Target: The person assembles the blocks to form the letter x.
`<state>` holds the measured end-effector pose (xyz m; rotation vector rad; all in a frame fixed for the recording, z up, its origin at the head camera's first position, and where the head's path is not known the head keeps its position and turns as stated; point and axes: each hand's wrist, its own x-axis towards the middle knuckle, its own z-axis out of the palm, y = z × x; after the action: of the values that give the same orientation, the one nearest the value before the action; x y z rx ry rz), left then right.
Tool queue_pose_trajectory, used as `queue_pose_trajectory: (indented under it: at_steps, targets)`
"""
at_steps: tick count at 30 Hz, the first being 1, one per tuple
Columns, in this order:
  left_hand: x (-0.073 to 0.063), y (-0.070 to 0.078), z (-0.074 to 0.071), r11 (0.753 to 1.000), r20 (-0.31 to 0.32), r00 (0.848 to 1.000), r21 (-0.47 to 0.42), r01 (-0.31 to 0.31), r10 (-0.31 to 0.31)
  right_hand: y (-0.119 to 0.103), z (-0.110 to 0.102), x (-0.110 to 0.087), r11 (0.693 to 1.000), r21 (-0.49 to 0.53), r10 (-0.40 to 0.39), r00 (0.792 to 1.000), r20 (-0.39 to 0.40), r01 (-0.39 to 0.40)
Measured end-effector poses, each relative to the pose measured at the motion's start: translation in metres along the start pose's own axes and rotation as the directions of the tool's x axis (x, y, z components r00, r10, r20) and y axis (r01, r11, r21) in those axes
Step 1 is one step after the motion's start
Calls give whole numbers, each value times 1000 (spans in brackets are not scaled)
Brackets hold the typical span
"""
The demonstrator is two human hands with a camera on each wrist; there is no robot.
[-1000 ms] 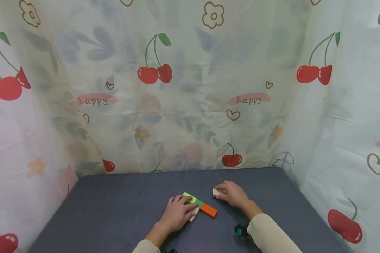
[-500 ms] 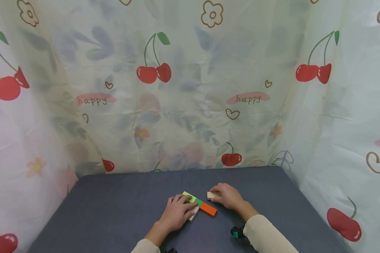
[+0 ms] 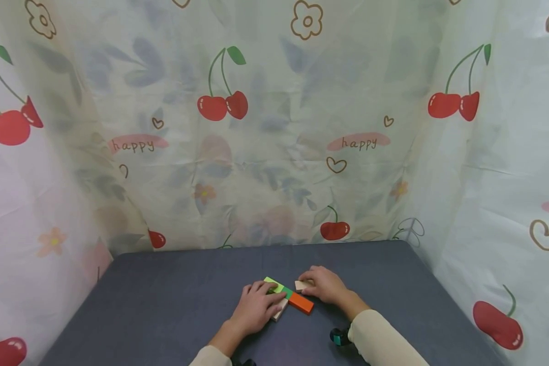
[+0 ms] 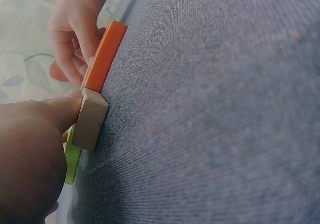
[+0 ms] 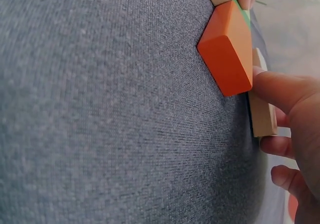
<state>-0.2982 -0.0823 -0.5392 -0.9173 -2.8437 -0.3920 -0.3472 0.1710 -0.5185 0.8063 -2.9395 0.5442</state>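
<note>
A yellow-green block [image 3: 274,285], a green block [image 3: 287,293] and an orange block [image 3: 301,303] lie in a slanting row on the table. One plain wooden block [image 3: 280,311] butts against the row's near side at an angle. My left hand [image 3: 254,308] rests over the left part of this arrangement, its fingers reaching across the yellow-green and green blocks and the thumb on the wooden one. Just behind the orange block, my right hand [image 3: 326,284] pinches a second plain wooden block [image 5: 263,115] between thumb and fingers, close over the table.
A dark grey cloth covers the table [image 3: 164,305]. Behind it and at both sides hangs a white curtain [image 3: 274,152] printed with cherries and flowers. A black wrist device [image 3: 339,336] sits beside the right sleeve [image 3: 384,338].
My right hand has brought its wooden block leftward and slightly nearer, up to the far side of the row. The left hand and the other blocks have stayed in place.
</note>
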Motion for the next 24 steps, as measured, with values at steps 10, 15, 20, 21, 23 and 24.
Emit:
queue_pose_trajectory:
  at_steps: [10,15,20,21,23,24]
  targets:
    - [0,-1,2,1000,-29,999,18,-23,24,0,2,4,1000,-17,-19,1000,19,19]
    - [0,0,1,1000,-20,1000,21,-11,11,-1,3,6,999,-14,-29,999,32,29]
    - [0,0,1,1000,-16,1000,20,-4,5,-2,1,7,1000,13,-29,998,53,28]
    - [0,0,1,1000,-17,1000,20,-6,6,-2,1,8,999,22,-29,998,56,28]
    - [-1,0,1,1000,-19,1000,18,-7,8,-2,1,8,999,43,-30,998,57,28]
    - [-1,0,1,1000,-20,1000,16,-8,8,-2,1,9,998,57,-29,998,55,26]
